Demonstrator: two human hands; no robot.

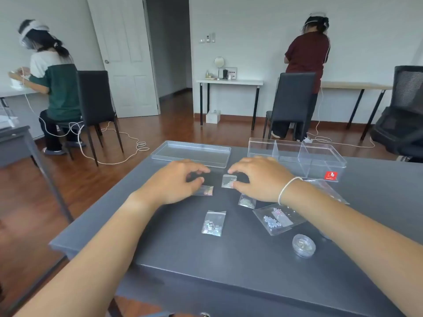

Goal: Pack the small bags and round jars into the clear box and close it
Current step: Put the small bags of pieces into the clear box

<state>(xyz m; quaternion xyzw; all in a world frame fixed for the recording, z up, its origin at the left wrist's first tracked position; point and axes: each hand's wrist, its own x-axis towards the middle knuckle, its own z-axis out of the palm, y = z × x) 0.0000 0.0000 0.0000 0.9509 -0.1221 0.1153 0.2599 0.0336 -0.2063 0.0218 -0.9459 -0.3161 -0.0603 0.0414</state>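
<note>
Head: bag [229, 180] seemingly at right hand [261, 179]

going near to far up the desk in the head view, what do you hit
round jar → glitter bag → small bag pinched in the right hand → lid and clear box, both along the far edge

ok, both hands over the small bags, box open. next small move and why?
Probably lift the small bag pinched by the right hand and carry it right to the clear box. The box's compartments look empty, its lid lies off beside it, and the other bags and a round jar lie on the table. The left hand hovers over another bag.
</note>
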